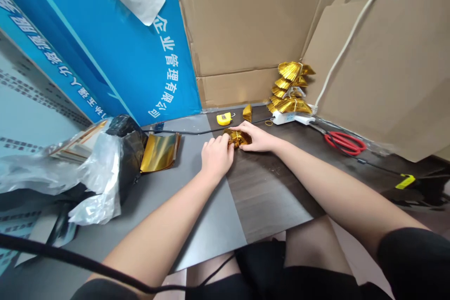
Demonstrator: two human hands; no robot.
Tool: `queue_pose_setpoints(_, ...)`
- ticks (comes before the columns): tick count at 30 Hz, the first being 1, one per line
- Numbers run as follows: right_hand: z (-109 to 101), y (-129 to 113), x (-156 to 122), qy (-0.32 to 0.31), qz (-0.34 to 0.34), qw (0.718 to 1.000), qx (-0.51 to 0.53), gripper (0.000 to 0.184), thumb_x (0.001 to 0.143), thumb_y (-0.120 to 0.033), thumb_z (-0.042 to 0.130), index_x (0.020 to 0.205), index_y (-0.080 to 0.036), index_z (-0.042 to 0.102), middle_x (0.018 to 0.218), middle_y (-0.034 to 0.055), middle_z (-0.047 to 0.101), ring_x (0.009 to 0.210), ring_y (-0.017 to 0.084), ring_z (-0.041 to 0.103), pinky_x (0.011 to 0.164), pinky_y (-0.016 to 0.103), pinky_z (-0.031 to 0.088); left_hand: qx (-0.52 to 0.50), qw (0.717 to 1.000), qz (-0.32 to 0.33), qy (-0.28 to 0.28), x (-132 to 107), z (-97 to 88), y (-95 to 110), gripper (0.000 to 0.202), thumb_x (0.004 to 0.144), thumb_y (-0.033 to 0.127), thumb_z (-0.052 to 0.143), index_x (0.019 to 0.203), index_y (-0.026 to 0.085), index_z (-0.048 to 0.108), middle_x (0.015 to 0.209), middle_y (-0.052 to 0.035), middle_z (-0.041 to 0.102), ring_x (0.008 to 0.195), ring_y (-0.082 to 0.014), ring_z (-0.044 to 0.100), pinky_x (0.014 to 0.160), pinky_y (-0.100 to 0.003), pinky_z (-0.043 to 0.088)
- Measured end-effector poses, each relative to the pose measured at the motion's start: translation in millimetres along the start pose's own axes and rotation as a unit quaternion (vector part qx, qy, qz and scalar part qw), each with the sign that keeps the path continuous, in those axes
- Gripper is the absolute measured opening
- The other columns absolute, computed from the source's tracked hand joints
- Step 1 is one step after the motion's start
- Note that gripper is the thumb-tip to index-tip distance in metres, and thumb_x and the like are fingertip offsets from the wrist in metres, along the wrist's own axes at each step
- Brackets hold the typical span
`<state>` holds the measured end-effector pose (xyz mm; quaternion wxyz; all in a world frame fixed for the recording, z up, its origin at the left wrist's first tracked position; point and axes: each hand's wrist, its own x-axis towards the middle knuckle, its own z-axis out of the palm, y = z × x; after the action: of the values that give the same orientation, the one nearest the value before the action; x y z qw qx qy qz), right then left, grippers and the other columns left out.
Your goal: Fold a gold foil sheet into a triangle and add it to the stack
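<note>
Between our left hand (217, 153) and right hand (259, 138), we are pinching a gold foil bundle (238, 138), its long axis running roughly side to side.

The near pleated gold bundle (242, 139) and rectangular gold stack (159, 152) at left look glossy, foil-like. The far brown cardboard panel (246, 23) looks matt
</note>
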<state>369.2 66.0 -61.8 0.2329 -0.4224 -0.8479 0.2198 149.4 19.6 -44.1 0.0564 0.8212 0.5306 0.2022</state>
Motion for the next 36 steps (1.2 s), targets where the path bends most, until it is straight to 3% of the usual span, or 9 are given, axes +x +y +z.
queue_pose_setpoints(7, -1, -1, -2, 0.005, 0.003, 1.0, 0.001, 0.072, 0.079, -0.019, 0.068, 0.15, -0.02, 0.054, 0.114, 0.009, 0.058, 0.11, 0.025, 0.062, 0.104, 0.047, 0.053, 0.011, 0.999, 0.027, -0.012, -5, -3.6, 7, 0.015, 0.1, 0.029, 0.053, 0.092, 0.021, 0.063, 0.092, -0.0078, 0.076, 0.088, -0.0242, 0.068, 0.076, -0.036, 0.035)
queue_pose_setpoints(14, 4, -5, -1, 0.017, 0.013, 1.0, -0.011, 0.069, 0.081, -0.022, 0.069, 0.148, -0.016, 0.055, 0.113, 0.01, 0.058, 0.106, 0.025, 0.063, 0.102, 0.047, 0.054, 0.029, 0.999, -0.012, -0.027, 0, -1.2, 5, 0.013, 0.095, 0.028, 0.056, 0.089, 0.02, 0.065, 0.082, -0.008, 0.077, 0.077, -0.0246, 0.071, 0.077, -0.037, 0.034)
queue_pose_setpoints(23, 9, -14, 2, 0.014, 0.035, 0.999, -0.022, 0.072, 0.078, -0.023, 0.073, 0.147, -0.01, 0.057, 0.109, 0.0104, 0.055, 0.098, 0.025, 0.061, 0.096, 0.046, 0.055, 0.04, 0.998, -0.035, -0.038, 3, -0.5, 0, 0.026, 0.097, 0.042, 0.059, 0.092, 0.02, 0.071, 0.083, -0.0109, 0.077, 0.083, -0.0284, 0.071, 0.086, -0.041, 0.036)
queue_pose_setpoints(36, 12, -12, 2, 0.016, 0.034, 0.999, -0.01, 0.074, 0.075, -0.025, 0.075, 0.146, -0.013, 0.06, 0.101, 0.0073, 0.053, 0.094, 0.025, 0.06, 0.094, 0.046, 0.055, 0.049, 0.996, -0.042, -0.064, 7, -2.5, -1, 0.026, 0.097, 0.042, 0.058, 0.095, 0.022, 0.075, 0.088, -0.0094, 0.077, 0.094, -0.0297, 0.07, 0.084, -0.04, 0.038)
